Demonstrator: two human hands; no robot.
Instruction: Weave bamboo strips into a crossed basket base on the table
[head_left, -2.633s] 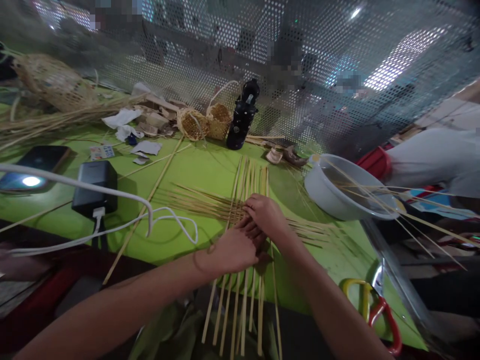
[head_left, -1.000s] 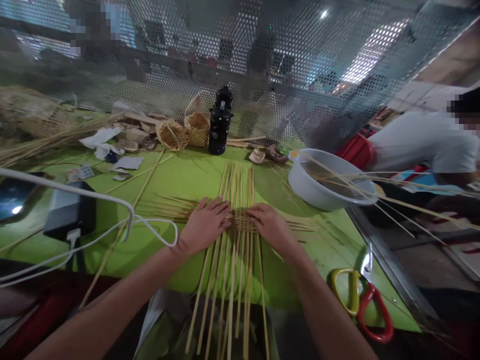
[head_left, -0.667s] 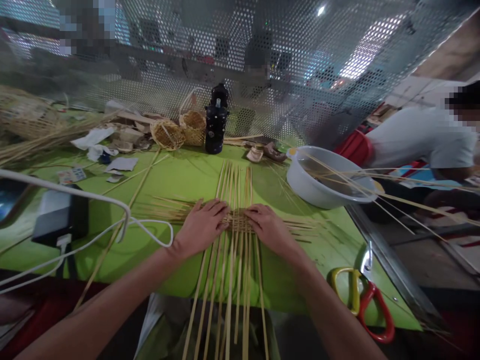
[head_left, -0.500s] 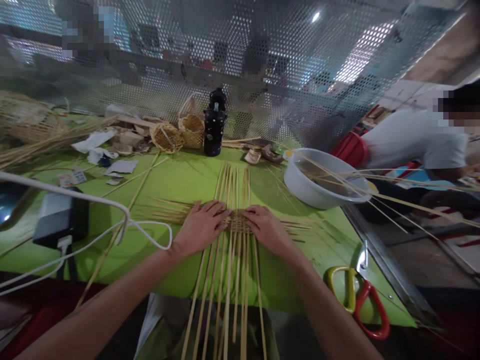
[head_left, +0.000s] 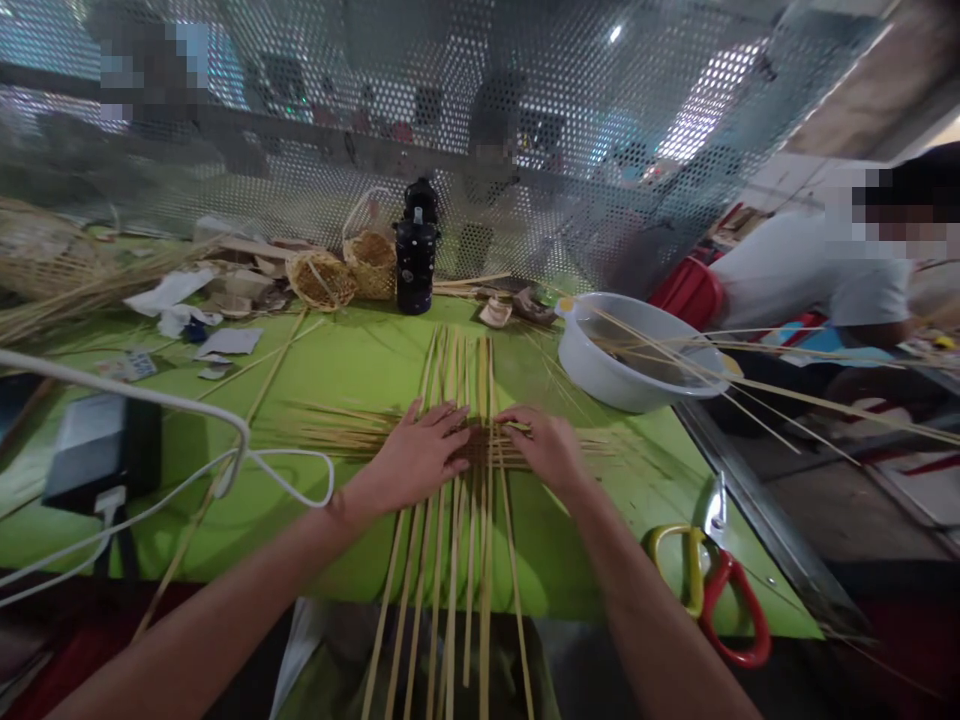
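Long pale bamboo strips (head_left: pixel 454 560) run from the green table down over my lap. Shorter strips (head_left: pixel 341 430) cross them sideways, forming a small flat weave mostly hidden under my hands. My left hand (head_left: pixel 420 455) lies flat on the left part of the weave, its fingers apart and pressing on the strips. At the right edge of the weave, my right hand (head_left: pixel 547 447) has its fingers bent, with thumb and forefinger pinched at one of the lengthwise strips. My fingers partly cover the pinch point.
A white basin (head_left: pixel 637 385) with strips sticking out stands at right, scissors (head_left: pixel 709 565) nearer me. Behind are a dark bottle (head_left: pixel 415 265) and small woven baskets (head_left: pixel 322 280). A white cable (head_left: pixel 150 395) and black box (head_left: pixel 101 450) lie left. A person (head_left: pixel 806 265) is at right.
My right hand has shifted slightly away from my left and its fingers have curled. Two right-hand lengthwise strips now lie closer together. My left hand stays on the weave.
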